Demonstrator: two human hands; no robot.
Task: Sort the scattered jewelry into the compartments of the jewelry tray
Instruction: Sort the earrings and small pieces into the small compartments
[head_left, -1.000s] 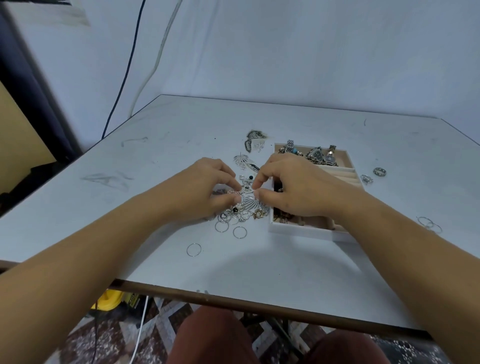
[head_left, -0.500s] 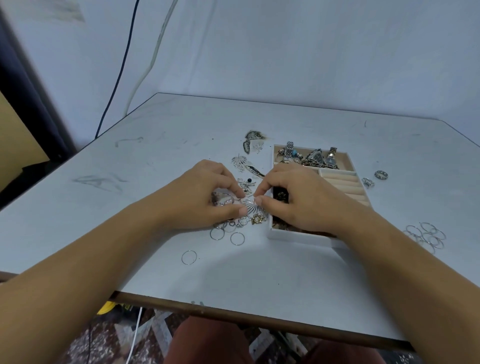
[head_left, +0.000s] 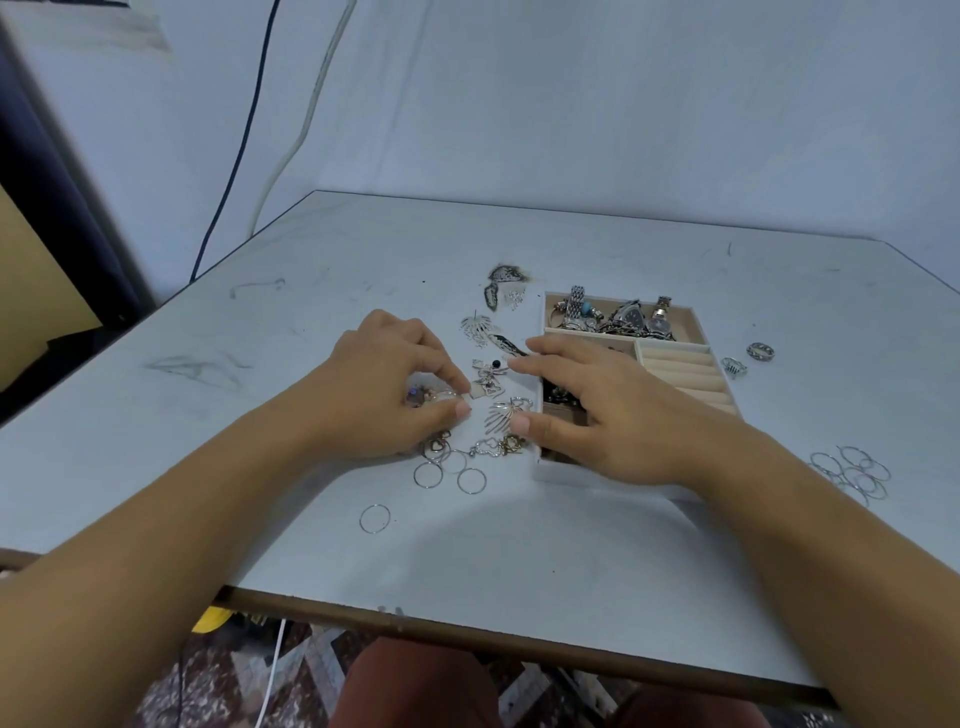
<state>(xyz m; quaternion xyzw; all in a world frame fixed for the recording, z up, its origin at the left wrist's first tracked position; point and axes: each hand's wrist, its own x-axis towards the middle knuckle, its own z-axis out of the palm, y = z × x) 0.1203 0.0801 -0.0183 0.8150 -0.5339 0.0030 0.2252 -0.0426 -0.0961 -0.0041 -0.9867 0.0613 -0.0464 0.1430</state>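
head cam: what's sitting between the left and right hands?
In the head view, a small heap of silver jewelry lies between the left hand and the right hand.

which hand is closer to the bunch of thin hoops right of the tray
Right. The right hand lies over the tray, left of the hoops; the left hand is farther left, past the tray.

Wall (head_left: 571, 93): pale, plain, evenly lit.
Cabling: dark cable (head_left: 244, 130) and white cable (head_left: 306, 119), hanging beyond the far-left corner.
Table (head_left: 519, 545): pale grey top, scuffed, brown front edge.
Left margin: dark panel (head_left: 52, 208), tan board (head_left: 31, 291).
Floor (head_left: 249, 691): patterned brown-and-white tiles.
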